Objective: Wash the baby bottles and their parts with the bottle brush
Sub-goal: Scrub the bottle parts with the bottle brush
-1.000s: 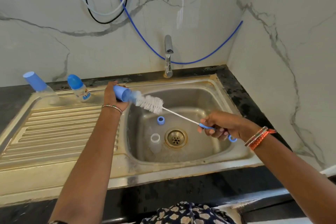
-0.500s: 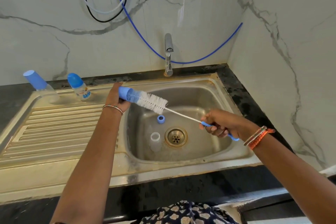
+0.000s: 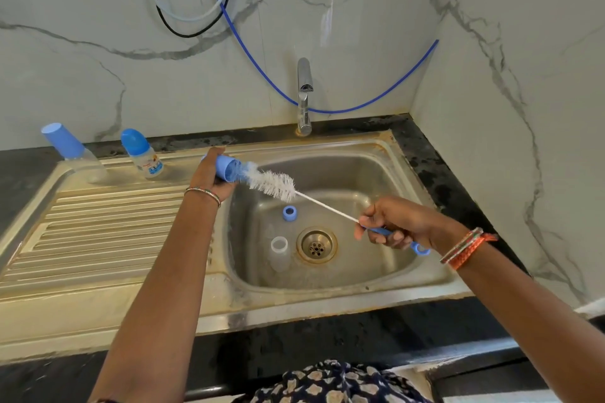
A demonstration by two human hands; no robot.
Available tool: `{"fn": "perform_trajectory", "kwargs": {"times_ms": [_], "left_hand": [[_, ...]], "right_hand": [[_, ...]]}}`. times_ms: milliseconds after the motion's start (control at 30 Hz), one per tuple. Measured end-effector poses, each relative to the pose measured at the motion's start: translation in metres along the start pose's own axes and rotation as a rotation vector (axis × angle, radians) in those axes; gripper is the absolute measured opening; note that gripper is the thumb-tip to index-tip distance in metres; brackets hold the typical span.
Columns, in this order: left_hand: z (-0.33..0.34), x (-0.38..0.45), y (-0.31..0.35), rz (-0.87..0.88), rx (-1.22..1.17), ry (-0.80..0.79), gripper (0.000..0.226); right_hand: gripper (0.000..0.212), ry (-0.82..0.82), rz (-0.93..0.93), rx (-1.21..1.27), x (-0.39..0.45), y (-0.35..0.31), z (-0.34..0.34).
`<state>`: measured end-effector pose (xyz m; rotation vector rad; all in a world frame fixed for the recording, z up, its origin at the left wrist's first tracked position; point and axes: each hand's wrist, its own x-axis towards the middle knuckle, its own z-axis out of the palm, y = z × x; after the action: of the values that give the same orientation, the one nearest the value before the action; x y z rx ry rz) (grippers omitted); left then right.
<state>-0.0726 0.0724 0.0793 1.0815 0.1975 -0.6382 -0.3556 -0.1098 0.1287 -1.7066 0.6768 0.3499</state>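
My left hand point(image 3: 209, 178) grips a blue bottle cap point(image 3: 229, 169) over the left edge of the sink basin point(image 3: 376, 180). My right hand point(image 3: 397, 226) holds the blue handle of the bottle brush point(image 3: 273, 182), whose white bristle tip sits just inside the cap's mouth. A clear bottle point(image 3: 279, 253) and a blue ring point(image 3: 289, 213) lie in the basin near the drain point(image 3: 316, 245). Two capped baby bottles point(image 3: 142, 154) point(image 3: 70, 149) stand at the back of the drainboard.
The tap point(image 3: 304, 98) stands behind the basin, and no water shows under it. The ribbed steel drainboard point(image 3: 98, 232) stretches left. Marble walls close in at the back and right, with hoses point(image 3: 248, 52) hanging. Black counter rims the sink.
The brush has slid outward to the right, so most bristles are now outside the cap. My left hand has shifted slightly right with the cap.
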Motion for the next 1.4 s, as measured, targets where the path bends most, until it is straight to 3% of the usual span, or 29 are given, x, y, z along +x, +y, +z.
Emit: {"fn": "perform_trajectory", "kwargs": {"times_ms": [67, 167, 267, 333, 367, 433, 500, 567, 700, 833, 967, 1100, 1233, 1400], "left_hand": [[-0.002, 0.0, 0.001, 0.003, 0.0, 0.028, 0.016], [-0.008, 0.006, -0.001, -0.004, 0.089, 0.078, 0.048], [-0.007, 0.005, -0.003, -0.024, 0.068, 0.086, 0.038], [-0.005, 0.002, -0.004, 0.002, 0.033, 0.107, 0.031], [-0.005, 0.003, -0.006, 0.023, 0.022, 0.105, 0.034], [-0.005, 0.005, -0.007, 0.054, -0.051, 0.079, 0.046], [-0.003, 0.007, -0.008, 0.067, -0.125, 0.038, 0.042], [0.0, 0.007, -0.01, 0.091, -0.175, 0.041, 0.03], [-0.003, 0.008, -0.014, 0.09, -0.2, 0.097, 0.038], [0.004, 0.005, -0.024, -0.025, -0.024, 0.21, 0.036], [0.026, 0.001, -0.046, -0.106, 0.062, 0.09, 0.032], [0.052, -0.006, -0.076, -0.126, 0.291, -0.064, 0.019], [0.069, -0.011, -0.102, -0.158, 0.496, -0.16, 0.014], [0.082, -0.016, -0.12, -0.229, 0.511, -0.229, 0.012]], "right_hand": [[0.025, 0.151, -0.103, -0.225, 0.001, 0.002, 0.005], [0.016, 0.765, -0.41, -0.801, 0.007, 0.01, 0.013], [0.025, 1.026, -0.734, -0.876, 0.015, 0.018, 0.012], [0.021, 1.022, -0.751, -0.858, 0.018, 0.017, 0.012], [0.015, 0.917, -0.663, -0.786, 0.017, 0.014, 0.012], [0.02, 0.45, -0.308, -0.429, 0.013, 0.006, 0.009], [0.033, -0.008, 0.038, 0.023, 0.007, 0.005, 0.005], [0.036, -0.11, 0.089, 0.119, 0.006, 0.01, 0.002], [0.038, 0.086, -0.011, -0.033, 0.0, 0.023, -0.001], [0.033, 0.47, -0.152, -0.189, -0.008, 0.048, -0.014], [0.023, 0.853, -0.139, -0.484, -0.017, 0.078, -0.03], [0.015, 1.105, -0.145, -0.364, -0.014, 0.107, -0.048], [0.019, 1.203, -0.044, -0.279, -0.005, 0.132, -0.062], [0.012, 1.16, 0.128, -0.308, 0.004, 0.151, -0.067]]}}
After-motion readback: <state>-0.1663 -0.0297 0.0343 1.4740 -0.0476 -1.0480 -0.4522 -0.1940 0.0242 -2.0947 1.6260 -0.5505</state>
